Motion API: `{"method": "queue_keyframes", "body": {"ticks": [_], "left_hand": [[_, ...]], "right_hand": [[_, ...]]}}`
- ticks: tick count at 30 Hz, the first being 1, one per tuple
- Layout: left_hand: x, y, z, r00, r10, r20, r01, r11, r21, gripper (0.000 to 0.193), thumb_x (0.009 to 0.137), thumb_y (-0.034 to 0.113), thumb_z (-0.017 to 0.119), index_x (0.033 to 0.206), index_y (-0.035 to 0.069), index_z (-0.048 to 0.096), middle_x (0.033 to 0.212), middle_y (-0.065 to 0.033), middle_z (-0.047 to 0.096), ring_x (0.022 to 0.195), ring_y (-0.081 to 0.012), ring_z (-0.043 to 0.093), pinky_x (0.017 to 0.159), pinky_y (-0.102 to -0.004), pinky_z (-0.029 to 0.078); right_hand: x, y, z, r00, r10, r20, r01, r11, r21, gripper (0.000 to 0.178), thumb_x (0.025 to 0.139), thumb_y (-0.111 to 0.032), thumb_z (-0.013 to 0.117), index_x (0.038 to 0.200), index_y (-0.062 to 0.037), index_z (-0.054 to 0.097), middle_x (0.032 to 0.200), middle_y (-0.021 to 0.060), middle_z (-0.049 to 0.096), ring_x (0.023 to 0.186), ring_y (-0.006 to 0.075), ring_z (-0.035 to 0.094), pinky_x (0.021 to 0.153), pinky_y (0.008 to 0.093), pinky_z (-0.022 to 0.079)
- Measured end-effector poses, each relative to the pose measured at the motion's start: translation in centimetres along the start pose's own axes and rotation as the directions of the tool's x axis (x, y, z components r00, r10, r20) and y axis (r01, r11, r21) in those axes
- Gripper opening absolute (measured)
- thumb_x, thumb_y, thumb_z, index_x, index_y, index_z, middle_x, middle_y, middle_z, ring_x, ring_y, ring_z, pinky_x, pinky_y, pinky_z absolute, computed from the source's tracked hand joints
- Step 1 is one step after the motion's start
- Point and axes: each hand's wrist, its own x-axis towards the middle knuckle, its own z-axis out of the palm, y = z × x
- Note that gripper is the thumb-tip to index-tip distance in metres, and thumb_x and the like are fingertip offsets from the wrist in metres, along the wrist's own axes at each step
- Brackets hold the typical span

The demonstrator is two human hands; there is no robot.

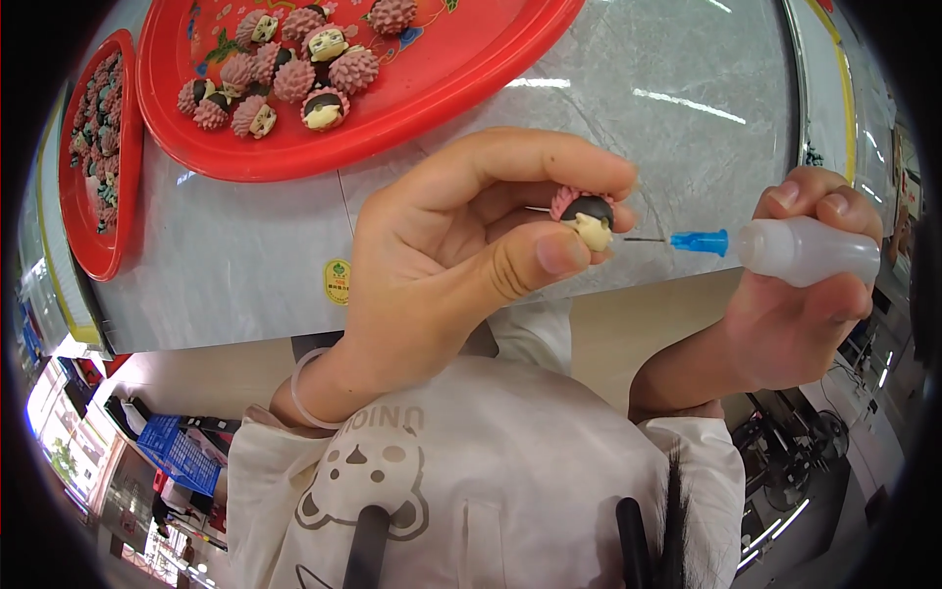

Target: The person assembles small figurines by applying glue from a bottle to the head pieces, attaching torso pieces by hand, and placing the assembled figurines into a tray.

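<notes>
Crosswise lies squeeze bottle (810, 250), needle (645, 240) pointing left toward pink-haired head (589, 218).

The bottle (819, 253) looks smooth plastic, the needle (645, 240) metal, the figure (591, 226) matt (the 2 trays (461, 93), glossy plastic).

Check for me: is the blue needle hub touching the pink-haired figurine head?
Apart. The head camera shows thin metal needle and grey tabletop between the blue needle hub and the pink-haired figurine head in the left hand.
</notes>
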Motion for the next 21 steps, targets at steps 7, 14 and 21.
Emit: {"method": "queue_keyframes", "body": {"ticks": [7, 14, 21], "left_hand": [[0.1, 0.1, 0.1, 1.000, -0.013, 0.015, 0.013, 0.999, 0.035, 0.042, 0.077, 0.026, 0.064, 0.103, -0.003, 0.050, 0.098, -0.0168, 0.053, 0.087, -0.0202, 0.057, 0.067, -0.0239, 0.050], [0.0, -0.3, 0.0, 1.000, 0.000, 0.014, -0.001, 1.000, 0.022, 0.039, 0.077, 0.025, 0.064, 0.102, -0.002, 0.050, 0.098, -0.0163, 0.053, 0.086, -0.0210, 0.057, 0.068, -0.0244, 0.050], [0.1, -0.3, 0.3, 0.999, 0.015, 0.031, -0.016, 0.999, 0.038, 0.037, 0.078, 0.023, 0.063, 0.101, -0.002, 0.050, 0.098, -0.0160, 0.051, 0.088, -0.0222, 0.057, 0.068, -0.0248, 0.050]], "right_hand": [[-0.1, -1.2, 1.0, 0.980, 0.086, -0.180, -0.140, 0.939, -0.314, 0.051, 0.083, -0.039, 0.051, 0.106, 0.0069, 0.045, 0.092, 0.0217, 0.050, 0.078, 0.0222, 0.051, 0.069, 0.0253, 0.043], [1.1, -3.9, -0.6, 0.944, 0.044, 0.328, 0.184, 0.753, -0.632, 0.049, 0.082, -0.036, 0.052, 0.099, 0.0092, 0.048, 0.084, 0.0240, 0.054, 0.075, 0.0243, 0.055, 0.064, 0.0269, 0.045], [0.2, -3.4, -0.4, 0.974, -0.089, 0.209, 0.190, 0.825, -0.532, 0.048, 0.083, -0.036, 0.051, 0.100, 0.0091, 0.048, 0.085, 0.0237, 0.053, 0.077, 0.0244, 0.054, 0.065, 0.0271, 0.045]]}}
